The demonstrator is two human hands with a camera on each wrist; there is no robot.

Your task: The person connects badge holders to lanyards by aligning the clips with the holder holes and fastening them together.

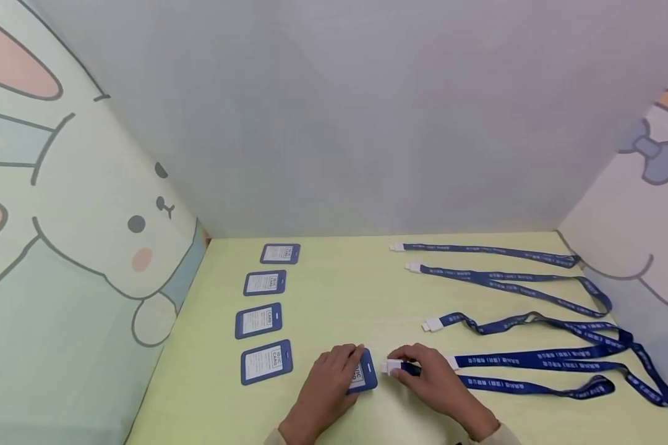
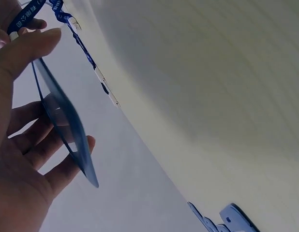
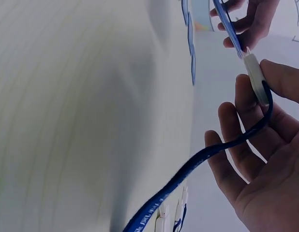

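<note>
My left hand (image 1: 329, 378) grips a blue ID card holder (image 1: 368, 372) between thumb and fingers, its slotted end turned toward the right hand. In the left wrist view the card holder (image 2: 71, 121) is seen nearly edge-on, raised off the table. My right hand (image 1: 433, 382) pinches the white clip (image 1: 392, 366) of a dark blue lanyard (image 3: 188, 166) between thumb and index finger. Its strap passes below the palm and trails right across the table. The clip's tip points at the slotted end of the card holder, and in the right wrist view the two overlap.
Several more blue card holders (image 1: 266, 362) lie in a column on the left of the pale table (image 1: 334, 296). On the right, several lanyards (image 1: 512, 287) stretch out with white clips facing left. A grey back wall (image 1: 356, 123) and cartoon-printed side walls (image 1: 106, 204) enclose the table.
</note>
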